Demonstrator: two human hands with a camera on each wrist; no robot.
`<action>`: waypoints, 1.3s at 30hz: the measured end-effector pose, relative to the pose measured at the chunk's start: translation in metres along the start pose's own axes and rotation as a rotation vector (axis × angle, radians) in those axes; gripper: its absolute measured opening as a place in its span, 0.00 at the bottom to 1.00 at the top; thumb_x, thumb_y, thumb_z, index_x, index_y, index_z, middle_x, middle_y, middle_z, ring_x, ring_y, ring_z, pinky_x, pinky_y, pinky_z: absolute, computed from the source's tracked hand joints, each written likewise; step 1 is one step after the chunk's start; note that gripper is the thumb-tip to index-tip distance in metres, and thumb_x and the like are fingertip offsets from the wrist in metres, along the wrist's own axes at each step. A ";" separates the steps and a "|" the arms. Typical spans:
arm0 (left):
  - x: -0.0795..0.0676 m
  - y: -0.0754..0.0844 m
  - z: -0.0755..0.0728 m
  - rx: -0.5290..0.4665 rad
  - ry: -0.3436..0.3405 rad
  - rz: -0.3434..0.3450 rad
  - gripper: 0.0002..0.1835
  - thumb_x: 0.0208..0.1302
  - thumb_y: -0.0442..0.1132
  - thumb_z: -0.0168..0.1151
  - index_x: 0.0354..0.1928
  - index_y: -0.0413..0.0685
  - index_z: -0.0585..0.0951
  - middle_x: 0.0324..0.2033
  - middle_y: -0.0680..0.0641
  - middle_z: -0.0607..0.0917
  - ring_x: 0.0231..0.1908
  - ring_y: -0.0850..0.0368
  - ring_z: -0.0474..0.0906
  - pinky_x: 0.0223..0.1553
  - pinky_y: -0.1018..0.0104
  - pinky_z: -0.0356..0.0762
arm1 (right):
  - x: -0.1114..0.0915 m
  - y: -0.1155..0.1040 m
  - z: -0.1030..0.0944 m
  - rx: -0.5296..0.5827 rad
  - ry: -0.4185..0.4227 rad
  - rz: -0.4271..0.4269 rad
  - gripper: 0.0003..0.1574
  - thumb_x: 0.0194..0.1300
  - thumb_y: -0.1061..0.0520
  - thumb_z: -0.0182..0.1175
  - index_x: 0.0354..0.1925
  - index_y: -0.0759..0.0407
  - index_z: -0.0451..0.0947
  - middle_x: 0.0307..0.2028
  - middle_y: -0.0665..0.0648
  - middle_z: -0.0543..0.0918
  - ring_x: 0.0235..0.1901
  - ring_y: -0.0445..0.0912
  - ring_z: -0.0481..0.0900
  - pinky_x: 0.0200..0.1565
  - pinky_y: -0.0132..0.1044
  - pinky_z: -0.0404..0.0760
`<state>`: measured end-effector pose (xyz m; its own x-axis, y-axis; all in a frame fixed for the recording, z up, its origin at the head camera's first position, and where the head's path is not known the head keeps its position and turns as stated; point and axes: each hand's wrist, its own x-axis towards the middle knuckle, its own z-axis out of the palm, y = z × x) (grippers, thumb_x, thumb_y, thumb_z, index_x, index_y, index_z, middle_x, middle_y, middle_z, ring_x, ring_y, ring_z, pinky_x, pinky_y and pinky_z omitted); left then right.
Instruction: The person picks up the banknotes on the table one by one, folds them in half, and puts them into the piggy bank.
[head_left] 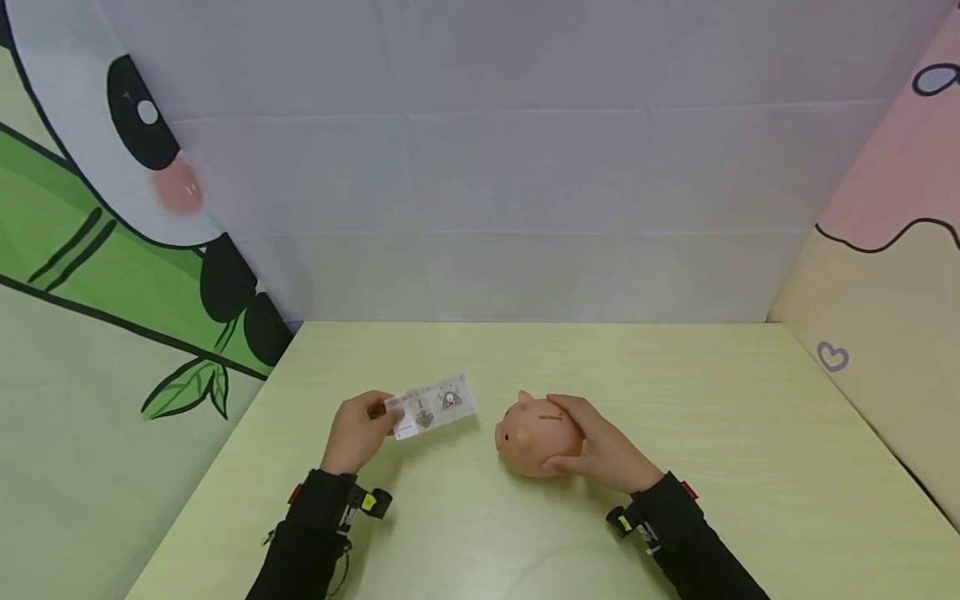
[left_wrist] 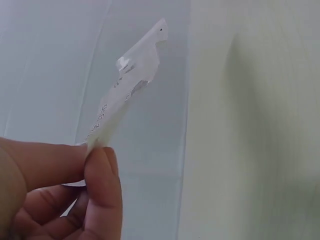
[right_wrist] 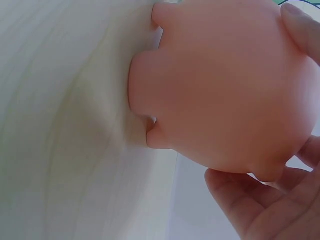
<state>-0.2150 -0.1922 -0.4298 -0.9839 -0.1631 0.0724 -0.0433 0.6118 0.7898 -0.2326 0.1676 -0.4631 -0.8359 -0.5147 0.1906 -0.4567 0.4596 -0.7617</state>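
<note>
A pink piggy bank (head_left: pixel 536 440) stands on the table, its snout toward the left and a coin slot on its back. My right hand (head_left: pixel 606 446) grips its rear half. In the right wrist view the fingers lie around the piggy bank's (right_wrist: pixel 220 85) round body, and its feet meet the tabletop. To the left, my left hand (head_left: pixel 360 429) pinches one end of a thin, white printed slip (head_left: pixel 433 407) between thumb and fingers. The slip bears small cartoon pictures and is raised above the table. Seen by the left wrist, the slip (left_wrist: pixel 132 75) is edge-on and slightly bent.
Pale wood-grain table (head_left: pixel 487 542) lies under both hands. A whitish cloth wall (head_left: pixel 517 200) rises at its back edge. Printed panels with cartoon figures flank it left (head_left: pixel 150 275) and right (head_left: pixel 885 300).
</note>
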 end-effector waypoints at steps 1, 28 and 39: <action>0.000 0.002 0.000 -0.005 0.008 0.000 0.10 0.66 0.34 0.63 0.47 0.37 0.82 0.39 0.39 0.84 0.33 0.54 0.80 0.33 0.69 0.80 | 0.001 0.001 -0.001 -0.001 0.000 0.000 0.56 0.53 0.41 0.74 0.72 0.51 0.58 0.68 0.56 0.68 0.64 0.53 0.70 0.61 0.52 0.74; -0.001 0.075 0.039 -0.233 0.019 0.043 0.12 0.64 0.36 0.66 0.48 0.39 0.84 0.41 0.40 0.86 0.35 0.53 0.81 0.35 0.70 0.79 | 0.014 0.016 -0.014 0.004 -0.025 -0.031 0.56 0.53 0.41 0.74 0.72 0.52 0.58 0.67 0.55 0.67 0.64 0.53 0.70 0.60 0.51 0.75; -0.005 0.099 0.062 -0.338 -0.028 0.132 0.10 0.63 0.32 0.66 0.45 0.37 0.85 0.38 0.39 0.87 0.32 0.57 0.81 0.33 0.71 0.79 | 0.015 0.015 -0.016 0.065 -0.037 -0.016 0.56 0.51 0.38 0.74 0.71 0.39 0.56 0.68 0.51 0.66 0.62 0.47 0.70 0.60 0.46 0.73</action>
<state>-0.2246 -0.0833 -0.3898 -0.9818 -0.0760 0.1740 0.1393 0.3345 0.9320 -0.2571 0.1782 -0.4622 -0.8163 -0.5487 0.1805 -0.4480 0.4042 -0.7974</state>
